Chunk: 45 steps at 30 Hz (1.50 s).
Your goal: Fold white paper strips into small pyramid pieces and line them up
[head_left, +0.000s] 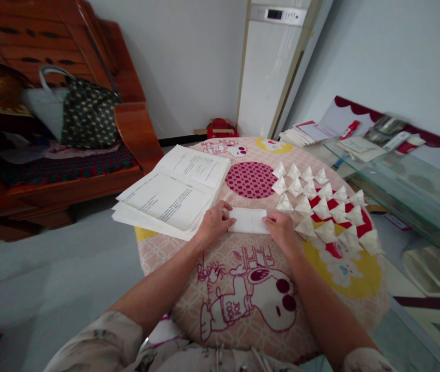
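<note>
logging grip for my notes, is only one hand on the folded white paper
No, the left hand and the right hand each touch an end of the folded paper.

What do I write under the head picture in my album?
Left hand and right hand hold folded white paper between printed sheets and rows of pointed paper shapes.

Serving as a round desk (153, 253) and wearing a pale pink patterned cloth (239, 245) with cartoon dogs (272, 305), yellow patches (367, 279) and a checked magenta circle (249, 181). Bearing an open stack of printed sheets (157, 201) on the left, lying askew and overhanging the edge. Holding up rows of small pointed folded-paper pieces (326, 232) on the right, standing close together over pink, red and yellow print. Carrying a flat folded white paper (247, 221) between these two groups, seemingly resting on the cloth, near the sheets.
</note>
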{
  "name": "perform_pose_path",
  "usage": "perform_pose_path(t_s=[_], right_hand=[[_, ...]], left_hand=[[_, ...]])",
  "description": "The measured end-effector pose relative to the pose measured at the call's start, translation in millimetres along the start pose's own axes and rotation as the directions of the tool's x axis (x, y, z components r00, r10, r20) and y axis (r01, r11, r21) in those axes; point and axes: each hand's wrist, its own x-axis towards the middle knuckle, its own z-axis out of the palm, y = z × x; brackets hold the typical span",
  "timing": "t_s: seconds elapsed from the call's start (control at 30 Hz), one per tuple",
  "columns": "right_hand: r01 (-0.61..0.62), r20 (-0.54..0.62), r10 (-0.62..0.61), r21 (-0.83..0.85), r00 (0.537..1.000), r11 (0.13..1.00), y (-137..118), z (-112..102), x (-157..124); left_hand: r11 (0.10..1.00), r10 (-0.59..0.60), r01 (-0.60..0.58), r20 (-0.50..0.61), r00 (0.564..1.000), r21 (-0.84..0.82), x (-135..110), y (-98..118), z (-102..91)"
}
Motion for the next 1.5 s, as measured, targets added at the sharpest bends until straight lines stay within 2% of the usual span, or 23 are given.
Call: perform_pose_path(t_s=[0.17,0.27,0.37,0.5,0.77,1.13,1.5], right_hand=[[-0.100,0.024,0.098,0.099,0.995,0.990,-4,-4,-3],[-0.088,0.073,0.074,0.218,0.995,0.972,-2,-7,-4],[-0.067,0.082,0.047,0.264,0.996,0.962,2,-7,-4],[-0.044,0.035,0.036,0.233,0.999,0.972,6,-2,-1],[0.088,-0.033,-0.084,0.151,0.996,0.985,13,3,3],[0.130,-0.067,-0.122,0.132,0.990,0.983,13,4,2],[0.107,-0.067,-0.099,0.128,0.993,0.986,9,3,2]], left_hand=[[0.995,0.028,-0.026,-0.022,0.999,0.100,1,-3,3.9],[0.992,0.036,-0.033,-0.022,0.999,0.124,1,-4,5.4],[0.987,0.054,-0.050,-0.021,0.998,0.152,1,-3,5.9],[0.980,0.059,-0.053,-0.025,0.998,0.193,1,-2,5.7],[0.978,0.058,-0.051,-0.029,0.998,0.202,0,-2,5.8],[0.978,0.056,-0.049,-0.028,0.998,0.203,-1,-3,6.2],[0.981,0.049,-0.041,-0.038,0.998,0.188,0,-5,6.5]])
